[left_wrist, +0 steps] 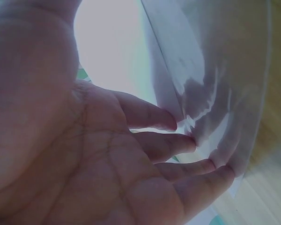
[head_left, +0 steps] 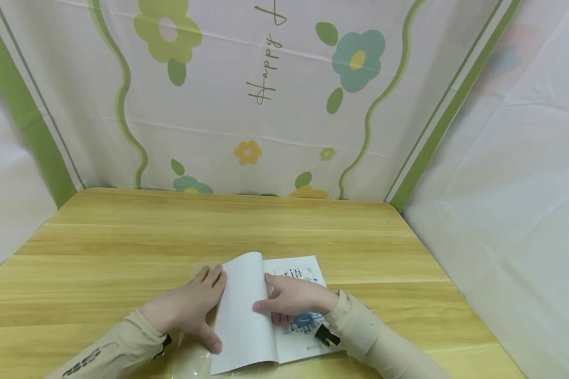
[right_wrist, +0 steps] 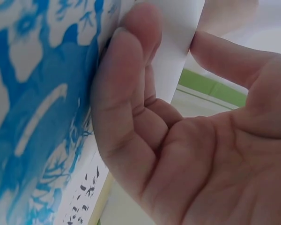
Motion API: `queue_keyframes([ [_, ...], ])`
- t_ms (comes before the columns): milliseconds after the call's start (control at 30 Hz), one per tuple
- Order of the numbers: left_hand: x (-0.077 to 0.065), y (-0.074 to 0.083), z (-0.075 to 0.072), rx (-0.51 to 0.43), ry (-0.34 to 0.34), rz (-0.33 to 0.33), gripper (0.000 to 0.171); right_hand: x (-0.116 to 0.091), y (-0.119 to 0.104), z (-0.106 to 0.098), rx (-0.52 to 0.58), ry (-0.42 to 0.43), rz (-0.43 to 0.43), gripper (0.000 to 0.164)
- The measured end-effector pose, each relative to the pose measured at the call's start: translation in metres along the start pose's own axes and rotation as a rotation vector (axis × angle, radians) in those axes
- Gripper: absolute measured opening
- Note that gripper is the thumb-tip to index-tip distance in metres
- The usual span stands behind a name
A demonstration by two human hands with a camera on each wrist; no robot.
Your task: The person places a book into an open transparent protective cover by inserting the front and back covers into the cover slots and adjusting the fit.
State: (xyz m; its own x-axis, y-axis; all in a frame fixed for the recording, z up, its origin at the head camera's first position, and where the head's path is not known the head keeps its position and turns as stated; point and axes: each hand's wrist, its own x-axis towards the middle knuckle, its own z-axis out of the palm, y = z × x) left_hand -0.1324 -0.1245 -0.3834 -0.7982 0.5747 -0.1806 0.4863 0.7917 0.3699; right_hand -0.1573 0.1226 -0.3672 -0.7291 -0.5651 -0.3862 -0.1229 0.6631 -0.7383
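A book (head_left: pixel 298 352) with Chinese characters and a blue picture lies on the wooden table in the head view. Its blank white leaf (head_left: pixel 246 316) curves over to the left. My right hand (head_left: pixel 294 296) pinches the leaf, thumb on top and fingers tucked beneath; the right wrist view shows these curled fingers (right_wrist: pixel 114 93) against the blue print. My left hand (head_left: pixel 189 305) has its fingers spread along the leaf's left edge, with the thumb touching lower down. Clear plastic film (left_wrist: pixel 243 70) lies under the left fingertips and sticks out past the leaf.
The wooden table (head_left: pixel 123 237) runs back to a white cloth (head_left: pixel 227 116) printed with flowers, which hangs behind it. More white cloth (head_left: pixel 517 221) hangs along the right side. Both forearms wear beige sleeves (head_left: pixel 365 331) with small black clips.
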Motion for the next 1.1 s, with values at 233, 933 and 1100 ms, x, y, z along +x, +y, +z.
queue_keyframes([
  [233,0.0012,0.0004,-0.0006,-0.005,-0.004,0.006,0.139,0.0009,0.0007,-0.0006,-0.019,-0.003,0.0,0.085],
  [933,0.0028,-0.0004,-0.0018,-0.016,-0.014,0.008,0.139,0.0029,0.0016,-0.0002,-0.025,0.003,-0.001,0.073],
  [1100,0.0021,-0.001,-0.0023,-0.008,-0.01,0.012,0.14,0.004,0.001,-0.0003,-0.017,-0.009,-0.014,0.068],
])
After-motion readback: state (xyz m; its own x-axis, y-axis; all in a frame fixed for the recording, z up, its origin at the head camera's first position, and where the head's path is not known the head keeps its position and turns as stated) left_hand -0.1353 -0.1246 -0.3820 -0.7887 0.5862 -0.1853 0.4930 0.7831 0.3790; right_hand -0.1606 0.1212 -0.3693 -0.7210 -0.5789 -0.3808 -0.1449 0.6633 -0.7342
